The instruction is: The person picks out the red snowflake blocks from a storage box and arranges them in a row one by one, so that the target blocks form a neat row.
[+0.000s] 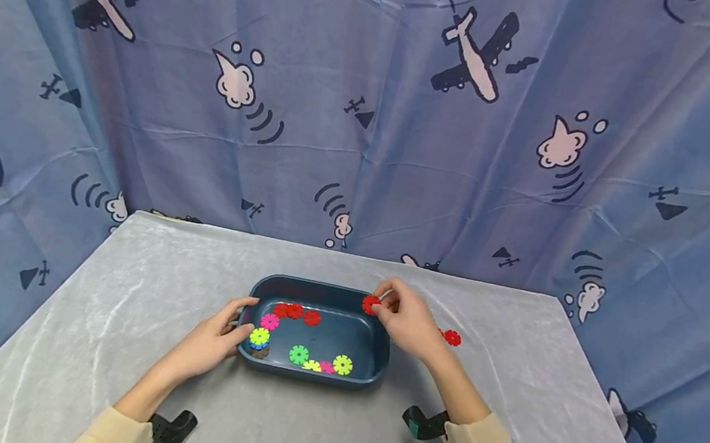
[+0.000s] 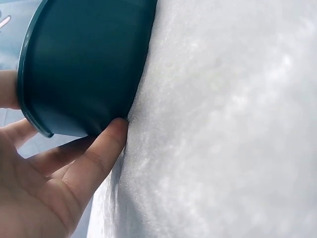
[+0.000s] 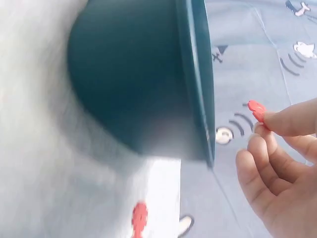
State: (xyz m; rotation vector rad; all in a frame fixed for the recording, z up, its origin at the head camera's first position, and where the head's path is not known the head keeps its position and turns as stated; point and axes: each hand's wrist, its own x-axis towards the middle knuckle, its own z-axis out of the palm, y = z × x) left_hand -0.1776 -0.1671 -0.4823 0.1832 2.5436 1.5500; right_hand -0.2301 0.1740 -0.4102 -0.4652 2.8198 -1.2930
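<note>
A dark teal plastic basin (image 1: 349, 334) stands on the table with several notched plastic discs in it. My left hand (image 1: 210, 343) grips its left end, thumb and a finger over the rim, other fingers against the outer wall in the left wrist view. Over the basin's back right corner, my right hand (image 1: 410, 325) pinches a red notched disc (image 1: 370, 304) between thumb and fingertip. In the right wrist view that red disc (image 3: 257, 110) is held above the rim level. Inside lie red discs (image 1: 312, 318), a pink one (image 1: 270, 321), a green one (image 1: 298, 354) and yellow ones (image 1: 342, 364).
Right of the basin, a red disc (image 1: 452, 337) lies on the pale cloth-covered table (image 1: 133, 296), with another partly hidden behind my right hand. A blue curtain (image 1: 318, 95) with printed aeroplanes hangs behind the table's back edge.
</note>
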